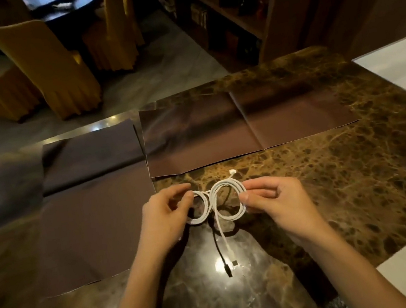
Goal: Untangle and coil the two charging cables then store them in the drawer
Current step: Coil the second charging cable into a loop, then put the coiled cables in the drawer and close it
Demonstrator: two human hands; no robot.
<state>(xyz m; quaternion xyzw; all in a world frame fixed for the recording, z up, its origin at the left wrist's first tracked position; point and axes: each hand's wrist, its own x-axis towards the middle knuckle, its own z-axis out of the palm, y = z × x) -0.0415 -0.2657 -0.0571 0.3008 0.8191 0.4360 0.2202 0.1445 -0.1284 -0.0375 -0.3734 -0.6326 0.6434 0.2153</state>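
A white charging cable (226,186) is bunched into two loops like a figure eight, held just above the brown marble table (331,159). My left hand (165,218) pinches the left loop and my right hand (271,197) pinches the right loop. One white plug sticks up at the top and the other white end hangs down toward me. A black cable (219,250) runs through and under the loops, its plug lying on the tabletop near the white end. No drawer is in view.
Dark brown cloths (95,225) and a creased brown sheet (245,125) lie on the table's left and far side. Yellow-covered chairs (47,67) stand beyond on the floor, and a wooden bookshelf (226,10) is at the back right.
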